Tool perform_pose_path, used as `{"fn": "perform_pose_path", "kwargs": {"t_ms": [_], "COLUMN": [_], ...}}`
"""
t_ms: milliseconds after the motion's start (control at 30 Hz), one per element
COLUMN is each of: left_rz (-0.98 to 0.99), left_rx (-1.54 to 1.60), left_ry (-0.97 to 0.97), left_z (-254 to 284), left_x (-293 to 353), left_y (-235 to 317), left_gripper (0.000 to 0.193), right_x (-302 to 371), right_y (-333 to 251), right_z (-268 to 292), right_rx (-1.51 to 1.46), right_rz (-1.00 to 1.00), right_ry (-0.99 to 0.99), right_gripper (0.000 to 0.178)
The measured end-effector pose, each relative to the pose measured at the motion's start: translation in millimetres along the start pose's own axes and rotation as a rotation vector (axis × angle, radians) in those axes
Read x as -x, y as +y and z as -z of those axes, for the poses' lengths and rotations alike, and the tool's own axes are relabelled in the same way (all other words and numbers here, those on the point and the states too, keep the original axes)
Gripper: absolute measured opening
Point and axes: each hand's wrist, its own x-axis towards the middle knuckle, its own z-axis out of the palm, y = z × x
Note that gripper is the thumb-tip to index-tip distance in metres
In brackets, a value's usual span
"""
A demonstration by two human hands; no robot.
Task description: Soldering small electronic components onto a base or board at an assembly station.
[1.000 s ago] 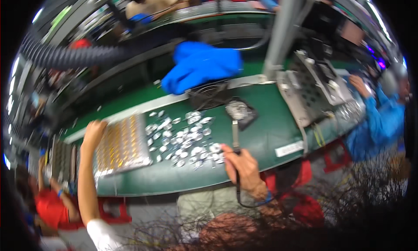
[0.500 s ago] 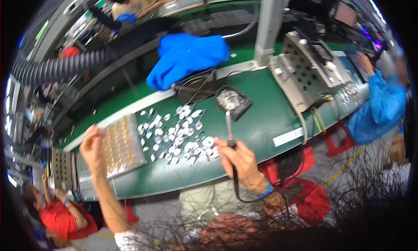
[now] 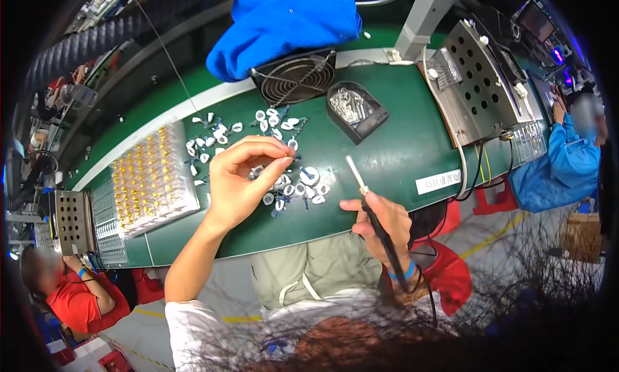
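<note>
My left hand [image 3: 235, 182] is closed in a pinch above the small white parts. Whatever sits between its thumb and fingertip is too small to make out. My right hand [image 3: 385, 227] grips a soldering iron [image 3: 380, 227] by its black handle; the bare metal tip points up and away over the green table. Many small white ring-shaped parts [image 3: 308, 176] with dark blue wires lie loose around and under my left hand. Left of them stands a clear tray [image 3: 187, 201] bearing rows of gold-coloured pieces. A black open box [image 3: 369, 128] holds thin silvery pieces beyond the iron's tip.
A black fan [image 3: 293, 78] stands behind the parts, with blue cloth [image 3: 284, 30] over it. A perforated metal case [image 3: 474, 82] is at the right, near a white label [image 3: 438, 182]. Co-workers in blue [image 3: 554, 172] and red [image 3: 93, 301] sit at either side.
My left hand has moved right from beside the tray of gold pieces to above the white parts. The soldering iron has drawn back from the black box toward me.
</note>
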Motion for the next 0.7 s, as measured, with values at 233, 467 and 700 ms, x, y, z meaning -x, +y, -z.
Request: {"fn": "perform_pose_path", "kwargs": {"t_ms": [233,467,700], "left_rz": [-0.042,0.021,0.042], "left_rx": [-0.229,-0.238,-0.229], "left_ry": [-0.091,-0.092,-0.074], "left_z": [-13,-15,-17], "left_x": [9,11,13], "left_y": [-21,-24,-26], "left_gripper": [0.010,0.010,0.011], "right_x": [11,6,1], "right_y": [3,1,2], "right_z": [4,4,3], "right_rx": [0.217,0.268,0.259], "right_rz": [0.022,0.004,0.047], "right_ry": [-0.021,-0.091,-0.102], "right_gripper": [0.041,0.036,0.037]}}
